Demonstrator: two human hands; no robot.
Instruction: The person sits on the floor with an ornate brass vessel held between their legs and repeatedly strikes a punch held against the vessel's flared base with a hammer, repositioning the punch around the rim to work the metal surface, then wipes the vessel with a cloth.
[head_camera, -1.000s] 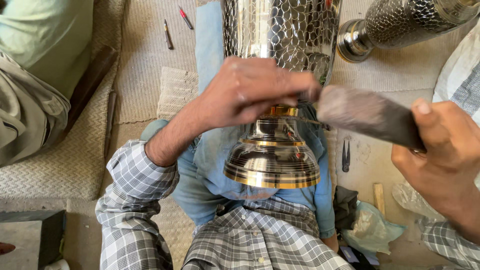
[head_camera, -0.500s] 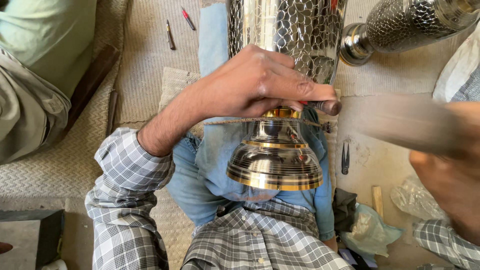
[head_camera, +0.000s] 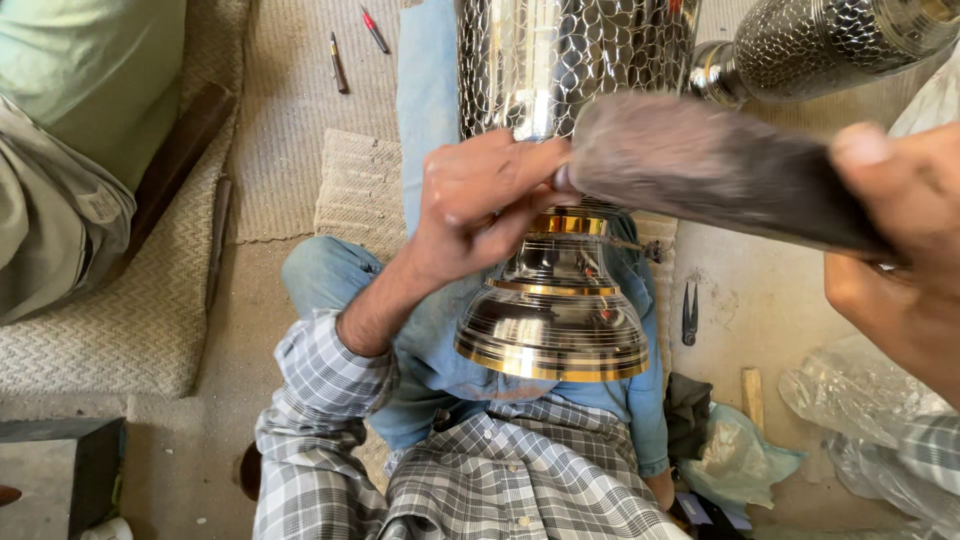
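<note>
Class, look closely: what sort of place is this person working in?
Probably a floor-level metalcraft workshop: a patterned metal vessel across the lap, a dark block-like tool in the right hand, hand tools on woven mats.

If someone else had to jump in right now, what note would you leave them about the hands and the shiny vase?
Left hand: grip closed around the narrow gold-banded neck of the tall silver metal vase with a scale-pattern body, which lies across the lap, flared foot toward the person.
Right hand: grip closed on a dark, blurred mallet-like tool, its head at the vase neck beside the left fingers.
Nearby: a second patterned silver vase lies on the floor at upper right; small black snips lie beside the right leg.
Done: cannot tell.
Left: cannot tell how much work on the neck remains.
</note>
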